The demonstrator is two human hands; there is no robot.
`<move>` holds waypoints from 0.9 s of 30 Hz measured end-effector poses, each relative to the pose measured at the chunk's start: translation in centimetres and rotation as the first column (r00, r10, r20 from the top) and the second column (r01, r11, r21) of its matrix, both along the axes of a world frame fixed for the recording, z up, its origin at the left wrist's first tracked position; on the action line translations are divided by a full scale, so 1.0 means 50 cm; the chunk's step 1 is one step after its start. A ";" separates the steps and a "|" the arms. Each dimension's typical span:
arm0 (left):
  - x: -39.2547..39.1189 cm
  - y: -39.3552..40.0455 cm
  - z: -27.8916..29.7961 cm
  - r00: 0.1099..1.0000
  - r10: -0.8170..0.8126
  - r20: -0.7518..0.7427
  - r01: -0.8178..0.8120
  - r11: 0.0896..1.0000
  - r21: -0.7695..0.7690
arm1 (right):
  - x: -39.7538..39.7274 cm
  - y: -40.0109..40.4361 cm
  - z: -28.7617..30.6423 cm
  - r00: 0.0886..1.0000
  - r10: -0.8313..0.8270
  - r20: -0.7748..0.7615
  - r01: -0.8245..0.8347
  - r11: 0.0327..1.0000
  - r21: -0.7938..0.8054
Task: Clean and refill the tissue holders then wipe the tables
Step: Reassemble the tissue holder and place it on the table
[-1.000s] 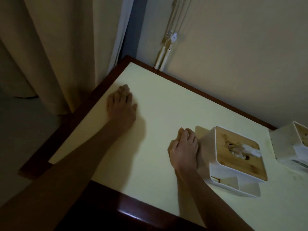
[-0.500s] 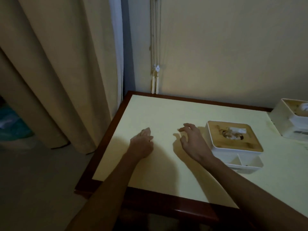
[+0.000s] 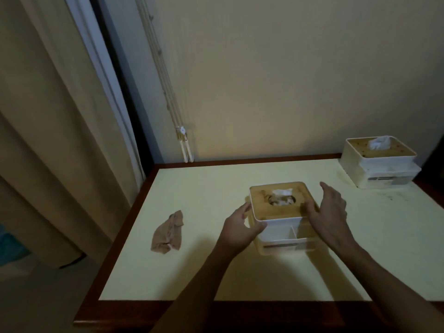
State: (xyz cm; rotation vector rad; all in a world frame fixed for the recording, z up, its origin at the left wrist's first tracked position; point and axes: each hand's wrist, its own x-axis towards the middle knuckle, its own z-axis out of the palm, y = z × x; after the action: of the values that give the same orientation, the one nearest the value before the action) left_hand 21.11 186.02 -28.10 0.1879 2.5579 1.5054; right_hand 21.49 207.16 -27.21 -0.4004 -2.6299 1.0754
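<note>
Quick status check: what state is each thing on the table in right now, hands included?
Near holder: upright, lid on, tissue showing.
Far holder: upright, lid on, tissue sticking out.
Cloth: crumpled, lying apart.
Left hand: grips near holder's left corner.
Right hand: open, fingers on the lid.
Table: marks near far holder.

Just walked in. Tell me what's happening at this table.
A person stands at a pale yellow table with a dark wooden rim. The left hand grips the near left corner of a white tissue holder with a bamboo lid, and the right hand rests open against its right side. A crumpled tan cloth lies apart to the left. A second white tissue holder sits at the far right.
</note>
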 end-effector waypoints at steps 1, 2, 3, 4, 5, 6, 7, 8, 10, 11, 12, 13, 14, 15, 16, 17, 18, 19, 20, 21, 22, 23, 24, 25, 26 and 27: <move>-0.001 0.007 -0.001 1.000 0.023 0.018 -0.024 0.999 0.027 | 0.002 0.009 -0.014 0.999 -0.008 0.045 0.011 0.998 -0.060; 0.000 0.010 -0.002 0.998 0.046 0.042 -0.048 0.998 0.048 | 0.005 0.015 -0.027 0.997 -0.004 0.076 0.013 0.992 -0.124; 0.001 0.012 -0.001 0.997 0.058 0.056 -0.061 0.996 0.059 | 0.009 0.019 -0.037 0.996 0.011 0.090 0.005 0.984 -0.179; 0.003 0.013 0.000 0.997 0.062 0.053 -0.065 0.996 0.061 | 0.013 0.021 -0.045 0.996 0.032 0.089 -0.012 0.976 -0.218; 0.004 0.015 0.001 0.997 0.062 0.047 -0.065 0.996 0.061 | 0.019 0.021 -0.047 0.995 0.056 0.077 -0.036 0.970 -0.242; 0.004 0.016 0.003 0.997 0.063 0.049 -0.066 0.995 0.071 | 0.022 0.020 -0.050 0.995 0.080 0.061 -0.062 0.964 -0.259; 0.005 0.016 0.005 0.996 0.064 0.059 -0.069 0.994 0.086 | 0.024 0.019 -0.050 0.994 0.097 0.048 -0.080 0.958 -0.276; 0.005 0.017 0.008 0.995 0.063 0.071 -0.070 0.992 0.101 | 0.026 0.021 -0.047 0.993 0.106 0.043 -0.089 0.952 -0.293; 0.007 0.019 0.014 0.995 0.050 0.084 -0.061 0.989 0.135 | 0.026 0.029 -0.041 0.990 0.129 0.052 -0.108 0.946 -0.306; 0.007 0.020 0.014 0.996 0.040 0.086 -0.052 0.987 0.152 | 0.026 0.033 -0.037 0.987 0.152 0.056 -0.128 0.944 -0.304; 0.008 0.019 0.014 0.996 0.031 0.087 -0.045 0.986 0.162 | 0.025 0.037 -0.035 0.983 0.174 0.058 -0.149 0.942 -0.301; 0.006 0.016 0.015 0.996 0.023 0.089 -0.038 0.985 0.167 | 0.025 0.040 -0.033 0.979 0.193 0.058 -0.168 0.940 -0.297; 0.003 0.012 0.016 0.996 0.018 0.087 -0.032 0.985 0.168 | 0.024 0.040 -0.032 0.977 0.205 0.057 -0.180 0.939 -0.294; -0.002 0.007 0.017 0.997 0.014 0.082 -0.028 0.985 0.168 | 0.022 0.038 -0.029 0.976 0.212 0.055 -0.188 0.937 -0.294; -0.008 -0.001 0.022 0.997 0.014 0.076 -0.027 0.986 0.167 | 0.019 0.033 -0.027 0.975 0.216 0.049 -0.193 0.936 -0.295; -0.016 -0.010 0.028 0.997 0.019 0.069 -0.031 0.985 0.170 | 0.013 0.026 -0.024 0.974 0.222 0.042 -0.200 0.934 -0.295; -0.023 -0.021 0.036 0.998 0.030 0.064 -0.041 0.983 0.180 | 0.006 0.015 -0.018 0.972 0.232 0.035 -0.211 0.932 -0.295; -0.032 -0.035 0.046 0.998 0.042 0.055 -0.052 0.980 0.194 | -0.003 0.002 -0.010 0.969 0.245 0.025 -0.228 0.929 -0.293; -0.042 -0.050 0.056 0.997 0.062 0.041 -0.069 0.978 0.199 | -0.013 -0.014 -0.001 0.965 0.262 0.012 -0.247 0.924 -0.291; -0.054 -0.068 0.066 0.996 0.088 0.021 -0.090 0.977 0.193 | -0.023 -0.033 0.008 0.960 0.282 -0.002 -0.270 0.918 -0.289; -0.067 -0.087 0.076 0.993 0.116 0.001 -0.114 0.976 0.186 | -0.037 -0.054 0.016 0.954 0.301 -0.015 -0.292 0.912 -0.288; -0.081 -0.108 0.084 0.990 0.142 -0.017 -0.137 0.974 0.180 | -0.052 -0.078 0.023 0.948 0.319 -0.026 -0.312 0.905 -0.290; -0.094 -0.129 0.091 0.985 0.167 -0.032 -0.159 0.971 0.177 | -0.070 -0.103 0.029 0.941 0.336 -0.034 -0.331 0.897 -0.292; -0.106 -0.150 0.097 0.981 0.189 -0.045 -0.179 0.968 0.175 | -0.088 -0.129 0.034 0.937 0.348 -0.037 -0.343 0.892 -0.294; -0.118 -0.172 0.102 0.976 0.209 -0.059 -0.197 0.966 0.169 | -0.106 -0.155 0.038 0.934 0.355 -0.036 -0.349 0.890 -0.294; -0.131 -0.195 0.105 0.971 0.226 -0.074 -0.212 0.963 0.165 | -0.126 -0.182 0.041 0.932 0.359 -0.037 -0.354 0.888 -0.292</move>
State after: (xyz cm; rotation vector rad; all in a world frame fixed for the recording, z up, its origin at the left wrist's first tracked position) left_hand 14.59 176.26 -22.87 -0.0082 2.6042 1.8188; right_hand 15.20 198.07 -25.18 0.0273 -2.6238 1.5962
